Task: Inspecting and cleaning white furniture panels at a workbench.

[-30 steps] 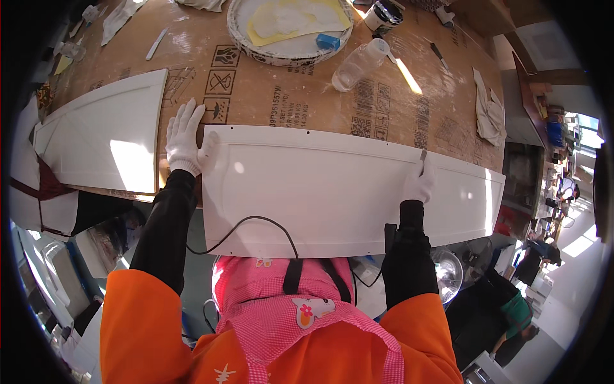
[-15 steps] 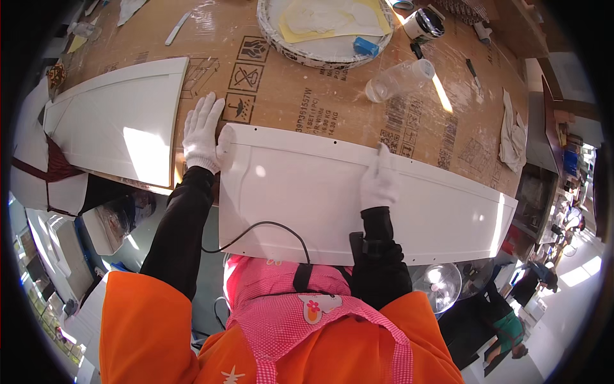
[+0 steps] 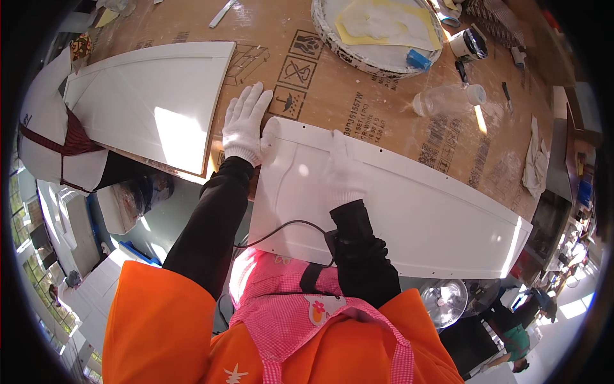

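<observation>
A white panel (image 3: 416,211) with a raised border and small dark holes along its edges lies before me, partly on the cardboard-covered table and reaching past its near edge. My left hand (image 3: 244,125), in a white knit glove, lies at the panel's upper left corner. Its fingers are stretched toward the cardboard and its thumb touches the corner. My right hand (image 3: 347,171), gloved likewise, rests on the panel's left half with fingers extended toward the far edge. Bright light blurs its outline against the white surface. A black cable (image 3: 288,224) curves over the panel's near left part.
Another white panel (image 3: 141,96) lies to the left. Beyond are a round tub lid (image 3: 326,48) with yellow sheets, a blue block (image 3: 419,59), a clear plastic bottle (image 3: 448,100), an open jar (image 3: 469,45) and a scraper (image 3: 222,14). A cloth (image 3: 535,160) hangs right.
My right hand has slid left across the panel, closer to my left hand. The left hand keeps its place at the corner. The whole view has shifted and turned slightly.
</observation>
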The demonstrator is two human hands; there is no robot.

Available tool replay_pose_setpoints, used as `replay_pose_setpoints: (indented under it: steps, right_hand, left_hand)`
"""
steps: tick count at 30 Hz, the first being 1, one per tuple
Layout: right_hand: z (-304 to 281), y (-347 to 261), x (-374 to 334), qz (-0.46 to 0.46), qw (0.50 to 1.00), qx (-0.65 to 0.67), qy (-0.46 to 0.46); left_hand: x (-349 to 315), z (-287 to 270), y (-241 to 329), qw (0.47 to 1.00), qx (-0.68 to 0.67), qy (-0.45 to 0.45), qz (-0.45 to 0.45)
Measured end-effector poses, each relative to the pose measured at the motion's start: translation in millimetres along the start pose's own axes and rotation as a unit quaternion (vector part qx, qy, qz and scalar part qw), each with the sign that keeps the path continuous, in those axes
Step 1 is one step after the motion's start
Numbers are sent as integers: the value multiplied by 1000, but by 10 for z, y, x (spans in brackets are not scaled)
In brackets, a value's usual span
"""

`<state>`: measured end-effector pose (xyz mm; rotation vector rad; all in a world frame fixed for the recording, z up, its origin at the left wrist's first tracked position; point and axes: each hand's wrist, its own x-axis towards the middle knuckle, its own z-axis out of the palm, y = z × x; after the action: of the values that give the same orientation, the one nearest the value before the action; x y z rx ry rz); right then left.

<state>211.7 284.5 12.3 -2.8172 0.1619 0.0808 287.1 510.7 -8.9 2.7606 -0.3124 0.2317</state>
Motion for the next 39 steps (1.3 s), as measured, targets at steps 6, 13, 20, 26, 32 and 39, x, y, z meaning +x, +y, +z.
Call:
replay_pose_setpoints:
  steps: [6,13,20,26,32,39]
  right_hand:
    - [-118,1161,-235,57,979,-3,197]
    - [81,-301,-195,-7,997,10,-81]
    - [-334,1988,-261,241,944,-15,226]
    - [-213,756,2,184,980,-45,55]
    - [-105,233,48,41,997,-47,56]
    - [-465,2378,-242,251,940,13,231]
  left_hand:
    - [24,2,59,1000,-21,7,8]
    - [-22,44,1,1000,-18,-1,6]
    - [27,5,45,1000,-10,-1,10]
    - [-75,-30,-107,1000,11,-15,-5]
    - [-17,-1,13,1000,-2,-24,-6]
    - [74,13,124,1000,-5,-16,-1]
